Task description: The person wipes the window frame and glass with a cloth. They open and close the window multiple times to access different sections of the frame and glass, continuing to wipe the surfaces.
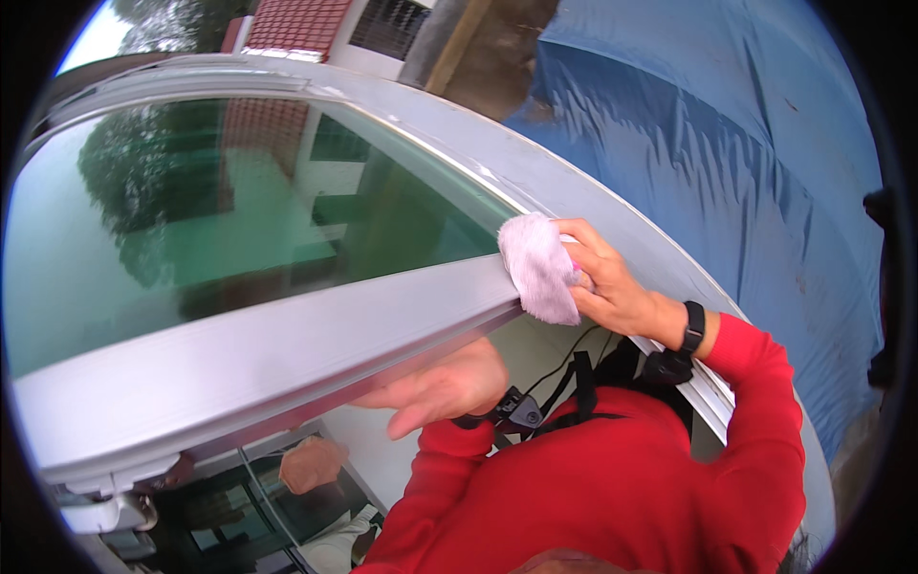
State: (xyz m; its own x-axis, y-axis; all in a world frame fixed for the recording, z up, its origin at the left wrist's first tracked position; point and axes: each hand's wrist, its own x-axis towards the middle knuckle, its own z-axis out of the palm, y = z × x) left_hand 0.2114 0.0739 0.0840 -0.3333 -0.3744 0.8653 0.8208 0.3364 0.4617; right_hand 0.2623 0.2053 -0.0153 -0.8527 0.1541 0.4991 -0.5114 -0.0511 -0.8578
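My right hand (614,284) is closed on a pale pink cloth (537,270). The cloth is bunched against the near right corner of a silvery metal window frame (277,335), which borders a greenish glass pane (249,215). Under the near edge of that frame is my left hand (457,385), palm up, with its fingers stretched out and apart. Part of the fingers is hidden behind the frame, and nothing shows in that hand. The glass reflects a tree and a building.
A curved pale ledge (612,206) runs along the right side. Beyond it hangs a creased blue sheet (688,143). Below the frame at lower left is a dark reflecting pane (225,512) beside a metal fitting (110,515). A red tiled roof (292,27) is far off.
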